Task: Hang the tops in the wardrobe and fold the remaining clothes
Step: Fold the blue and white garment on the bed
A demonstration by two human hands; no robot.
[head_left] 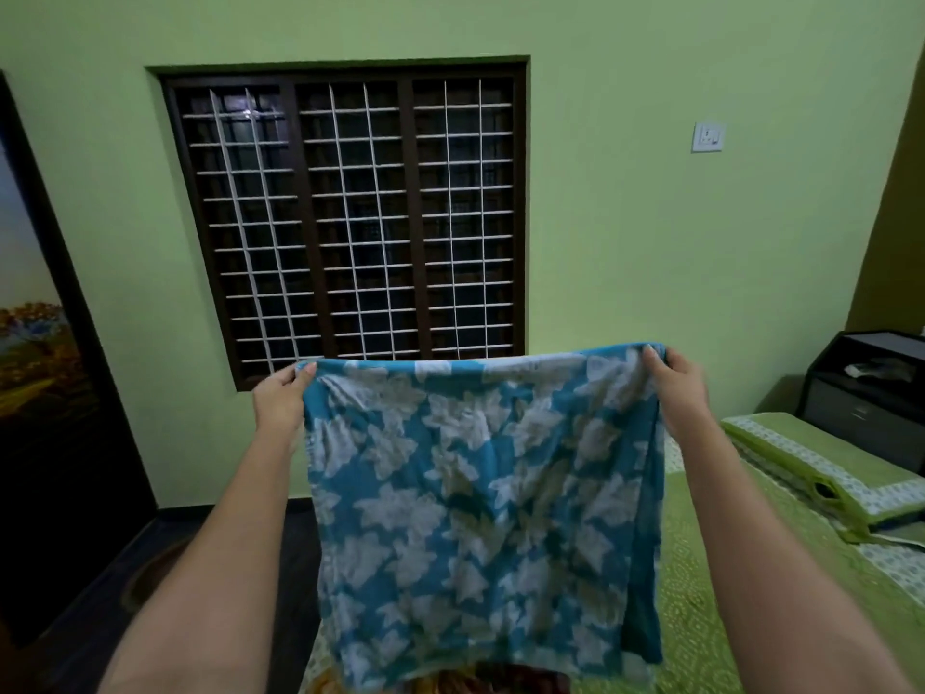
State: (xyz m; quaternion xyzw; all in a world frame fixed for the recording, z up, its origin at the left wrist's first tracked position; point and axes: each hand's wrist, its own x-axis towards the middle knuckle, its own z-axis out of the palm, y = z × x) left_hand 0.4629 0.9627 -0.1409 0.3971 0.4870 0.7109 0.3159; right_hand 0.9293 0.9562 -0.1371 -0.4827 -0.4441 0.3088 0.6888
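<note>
A blue cloth with a white leaf pattern point(480, 498) hangs spread out in front of me, doubled over at its right side. My left hand point(281, 400) pinches its top left corner and my right hand point(675, 380) grips its top right corner, both held up at about the same height. The cloth's lower edge hangs just above a pile of red and orange clothes point(500, 681), mostly hidden behind it, at the bottom of the view.
A bed with a green patterned sheet point(701, 603) lies to the right, with a green pillow point(821, 473) on it. A dark bedside cabinet point(866, 393) stands at far right. A barred window point(350, 217) faces me. A dark wardrobe door with a picture point(35, 368) stands at left.
</note>
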